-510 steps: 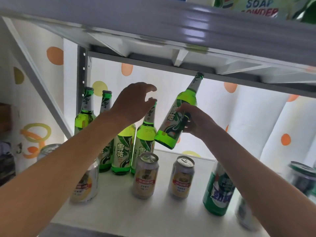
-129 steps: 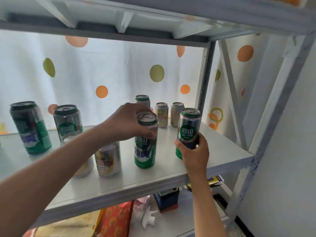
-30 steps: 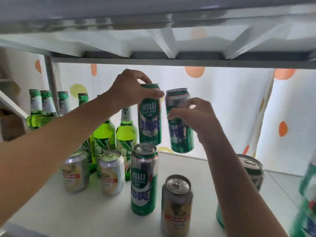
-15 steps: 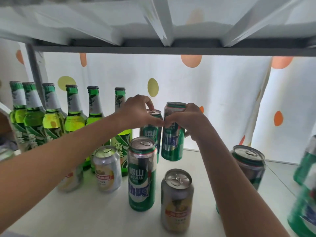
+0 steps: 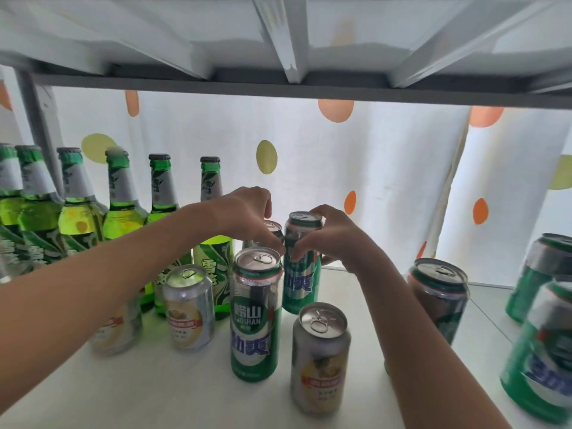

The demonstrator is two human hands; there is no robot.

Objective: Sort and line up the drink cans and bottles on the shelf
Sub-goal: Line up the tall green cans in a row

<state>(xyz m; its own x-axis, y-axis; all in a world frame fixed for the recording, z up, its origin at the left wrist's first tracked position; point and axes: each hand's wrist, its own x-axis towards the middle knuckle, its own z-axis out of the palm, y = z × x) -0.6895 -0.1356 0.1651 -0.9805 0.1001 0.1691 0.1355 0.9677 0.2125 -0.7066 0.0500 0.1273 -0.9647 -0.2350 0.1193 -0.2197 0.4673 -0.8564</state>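
Two tall green cans sit at the back of the white shelf (image 5: 185, 388), one in each of my hands. My left hand (image 5: 247, 218) has fingers curled down over the top of the left back can (image 5: 274, 229), thumb and fingertips pinching its rim; most of that can is hidden behind the front tall green can (image 5: 255, 314), so I can't tell whether its base touches the shelf. My right hand (image 5: 331, 239) wraps the right back can (image 5: 301, 274), fingers curled round the upper body, thumb on the near side. That can stands upright on the shelf, just beside the left one, and the thumbs of both hands nearly meet between them.

Six green glass bottles (image 5: 122, 212) stand in a row along the back left, the nearest one (image 5: 213, 243) just left of my left hand. In front of them are two short silver cans, one (image 5: 188, 308) in plain view and one (image 5: 119, 329) partly hidden under my left forearm. Another silver can (image 5: 320, 360) stands front centre, right of the front tall green can. A dark can (image 5: 439, 295) is behind my right forearm, and more green cans (image 5: 538, 351) sit blurred at the right edge. Dotted white curtain (image 5: 387, 168) behind, with an upper shelf underside (image 5: 278, 41) overhead.
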